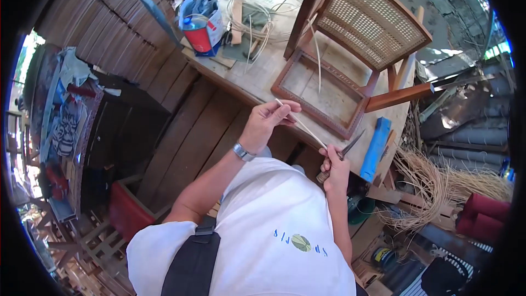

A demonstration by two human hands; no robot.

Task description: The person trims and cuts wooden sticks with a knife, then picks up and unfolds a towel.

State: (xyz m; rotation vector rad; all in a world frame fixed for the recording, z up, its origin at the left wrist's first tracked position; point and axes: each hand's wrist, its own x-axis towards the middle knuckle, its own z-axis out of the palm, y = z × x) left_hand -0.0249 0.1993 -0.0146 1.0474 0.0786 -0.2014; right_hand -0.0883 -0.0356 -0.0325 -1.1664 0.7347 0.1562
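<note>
My left hand [269, 123], with a metal watch on its wrist, pinches one end of a thin pale cane strip [305, 128]. The strip slants down to my right hand [335, 169], where its other end meets the fingers. That same hand is closed around a knife [350, 143], its dark blade pointing up and right, its handle showing below the fist. Just beyond my hands, on the table [241, 79], lies a wooden chair frame [320, 111] with an open seat and a woven cane backrest [370, 16]. A loose cane strand [318, 57] hangs over the seat opening.
A blue-and-red bag [203, 35] and coiled cane [263, 22] rest on the table's left part. A blue block-like object [376, 149] lies at its right edge. Bundled cane [433, 186] and dark red rolls [485, 216] are at right; a red seat [131, 208] is at left.
</note>
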